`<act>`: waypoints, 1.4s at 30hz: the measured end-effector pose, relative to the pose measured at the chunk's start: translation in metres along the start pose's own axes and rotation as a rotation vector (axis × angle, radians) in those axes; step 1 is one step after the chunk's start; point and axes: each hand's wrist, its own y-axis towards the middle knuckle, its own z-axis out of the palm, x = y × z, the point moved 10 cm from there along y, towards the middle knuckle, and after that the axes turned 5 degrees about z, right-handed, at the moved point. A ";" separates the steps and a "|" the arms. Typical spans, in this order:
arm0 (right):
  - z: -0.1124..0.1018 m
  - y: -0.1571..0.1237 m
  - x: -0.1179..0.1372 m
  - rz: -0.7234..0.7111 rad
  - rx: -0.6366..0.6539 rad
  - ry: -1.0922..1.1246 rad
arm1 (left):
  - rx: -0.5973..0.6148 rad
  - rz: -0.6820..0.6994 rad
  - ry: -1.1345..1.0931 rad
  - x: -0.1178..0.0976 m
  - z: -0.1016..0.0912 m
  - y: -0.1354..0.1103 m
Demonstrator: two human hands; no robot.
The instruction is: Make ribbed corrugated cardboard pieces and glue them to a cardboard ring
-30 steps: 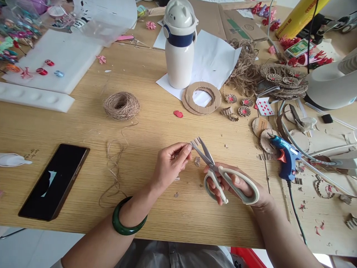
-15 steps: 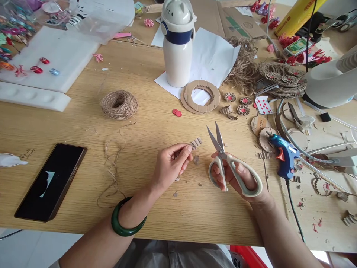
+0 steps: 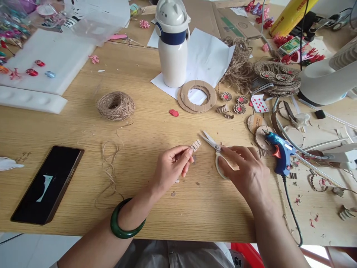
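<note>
My left hand (image 3: 173,163) pinches a short strip of corrugated cardboard (image 3: 197,144) between thumb and fingers, with its ridged end sticking out. My right hand (image 3: 248,175) is turned palm down over the scissors (image 3: 214,143), its thumb and fingers on their pale handles. The blades point up and left, close to the wooden table, and stand slightly apart. Part of the handles is hidden beneath the hand. Small cardboard scraps (image 3: 173,193) lie near my left hand.
A twine ball (image 3: 115,106) and a phone (image 3: 47,184) lie left. Behind my hands are a white bottle (image 3: 173,59), cardboard rings (image 3: 182,99), red discs (image 3: 173,112) and small cardboard rosettes (image 3: 240,108). A blue glue gun (image 3: 281,152) with its cable lies right, among scraps.
My right hand has turned over from palm up to palm down, lowering the scissors towards the table; their blades have closed partway. My left hand still holds the cardboard strip.
</note>
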 end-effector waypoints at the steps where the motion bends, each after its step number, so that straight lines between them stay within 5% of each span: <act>1: -0.005 0.000 0.003 0.007 -0.031 0.003 | 0.010 -0.003 0.005 0.000 0.002 -0.001; 8: -0.011 -0.003 0.042 -0.075 -0.057 0.584 | 0.086 -0.009 0.084 0.002 0.018 -0.011; 20: -0.002 -0.007 0.047 -0.077 -0.058 0.612 | 0.135 0.374 0.413 -0.030 0.033 -0.021; 29: 0.001 -0.006 0.033 0.031 -0.067 0.705 | 0.193 -0.046 0.105 0.006 0.032 -0.017; 42: 0.000 -0.007 0.047 -0.144 -0.083 0.522 | 0.195 0.117 0.221 -0.008 0.036 -0.019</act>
